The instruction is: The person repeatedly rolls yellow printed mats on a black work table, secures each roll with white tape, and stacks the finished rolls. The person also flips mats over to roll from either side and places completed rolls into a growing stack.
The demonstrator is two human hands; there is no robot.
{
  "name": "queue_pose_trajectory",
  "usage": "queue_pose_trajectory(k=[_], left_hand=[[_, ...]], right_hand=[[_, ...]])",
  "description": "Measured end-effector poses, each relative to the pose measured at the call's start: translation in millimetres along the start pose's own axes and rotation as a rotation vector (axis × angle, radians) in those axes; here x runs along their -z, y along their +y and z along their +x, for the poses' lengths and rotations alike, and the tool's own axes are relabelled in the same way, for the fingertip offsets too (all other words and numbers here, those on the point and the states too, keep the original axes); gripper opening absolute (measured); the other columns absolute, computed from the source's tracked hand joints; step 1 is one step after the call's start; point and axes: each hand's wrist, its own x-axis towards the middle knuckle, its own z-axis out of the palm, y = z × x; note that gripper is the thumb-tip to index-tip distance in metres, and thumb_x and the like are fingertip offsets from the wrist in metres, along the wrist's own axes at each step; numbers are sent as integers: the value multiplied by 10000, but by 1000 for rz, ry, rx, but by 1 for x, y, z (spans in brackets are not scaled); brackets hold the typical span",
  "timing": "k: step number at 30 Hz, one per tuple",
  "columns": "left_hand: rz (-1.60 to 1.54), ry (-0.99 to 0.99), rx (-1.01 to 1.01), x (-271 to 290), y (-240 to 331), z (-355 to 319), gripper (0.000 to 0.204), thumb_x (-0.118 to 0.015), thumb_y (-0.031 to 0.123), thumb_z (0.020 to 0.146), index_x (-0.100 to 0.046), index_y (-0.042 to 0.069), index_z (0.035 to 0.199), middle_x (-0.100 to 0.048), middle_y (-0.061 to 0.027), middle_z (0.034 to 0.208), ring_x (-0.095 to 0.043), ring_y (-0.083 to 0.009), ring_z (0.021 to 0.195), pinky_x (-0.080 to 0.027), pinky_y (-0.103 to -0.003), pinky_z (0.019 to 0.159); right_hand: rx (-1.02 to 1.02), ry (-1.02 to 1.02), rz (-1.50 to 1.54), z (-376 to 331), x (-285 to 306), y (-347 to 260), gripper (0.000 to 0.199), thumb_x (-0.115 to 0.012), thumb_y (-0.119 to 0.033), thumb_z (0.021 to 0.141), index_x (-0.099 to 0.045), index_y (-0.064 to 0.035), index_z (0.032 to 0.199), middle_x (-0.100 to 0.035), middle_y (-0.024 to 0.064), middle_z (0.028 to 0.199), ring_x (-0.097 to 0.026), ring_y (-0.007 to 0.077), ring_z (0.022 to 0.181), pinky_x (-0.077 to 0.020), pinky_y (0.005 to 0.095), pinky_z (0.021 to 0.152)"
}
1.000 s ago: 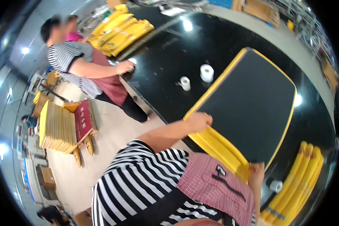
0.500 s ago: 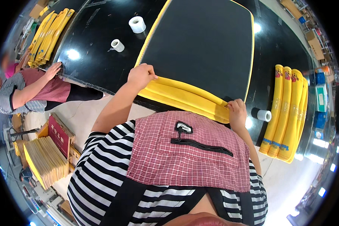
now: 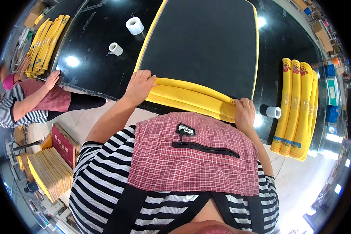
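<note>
A large mat with a dark underside and yellow edging lies on the black table in front of me. Its near end is turned over into a flattened yellow roll along the table's near edge. My left hand is closed on the left end of this roll, fingers curled over the top. At the right end, my right hand has its fingers bent round the roll, the thumb side hidden. Both hands touch only the mat.
Two white tape rolls stand left of the mat, a third tape roll beside my right hand. Taped rolled yellow mats lie at right, more yellow rolls far left. Another person's hand rests on the table edge; stacked boards sit lower left.
The whole view has shifted slightly. My left hand's fingers now lie further over the roll's end, and my right hand's fingers curl more over its end. The roll looks much the same.
</note>
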Motion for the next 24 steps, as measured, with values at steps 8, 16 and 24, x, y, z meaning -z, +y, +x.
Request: queue_pose_trajectory(k=[8,16,24], left_hand=[[-28,-257,203,-11,-19,49,73,-660,170,948,-648,98,948,-612,-73,964,-633,-290,948,-519,-427,829],[-38,-164,259,-19,35,18,435,-570,100,959,-594,76,1392,-608,-207,1272,-575,-391,1229,-456,-482,1049],[-121,-220,376,-27,52,43,833,-660,508,956,-326,163,1637,-192,-277,1694,-153,-436,1590,-95,-613,1270]], right_hand=[[-139,73,56,44,-5,14,176,-652,-62,867,-683,-74,1039,-641,78,1026,-617,319,1047,-528,414,886],[-106,-1,-105,-2,-19,-13,389,-589,-96,912,-604,-93,1302,-605,142,1308,-567,351,1251,-499,431,1018],[-227,-119,-41,28,-22,-14,828,-707,-436,937,-355,-133,1622,-216,223,1703,-174,407,1590,-138,529,1292]])
